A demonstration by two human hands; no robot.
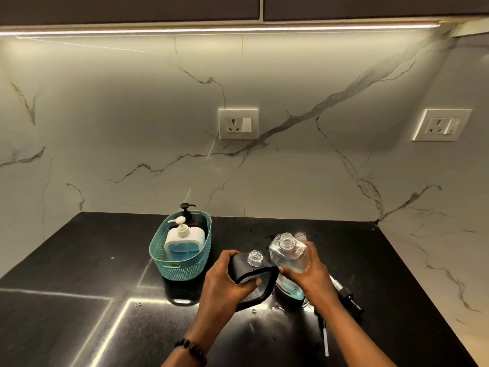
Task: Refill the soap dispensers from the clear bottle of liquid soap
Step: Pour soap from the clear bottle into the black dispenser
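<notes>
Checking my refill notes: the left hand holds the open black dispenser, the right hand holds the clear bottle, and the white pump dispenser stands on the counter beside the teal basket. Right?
Not quite. The head view shows the white pump dispenser standing inside the teal basket, not beside it. The rest holds: left hand on the black dispenser, right hand on the clear bottle.

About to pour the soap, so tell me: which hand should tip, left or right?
Right hand: it grips the clear bottle, cap off, beside the black dispenser's open neck, which the left hand steadies.

Left hand (225, 279) grips black dispenser (254, 276); right hand (309, 271) holds clear bottle (288, 254).
</notes>
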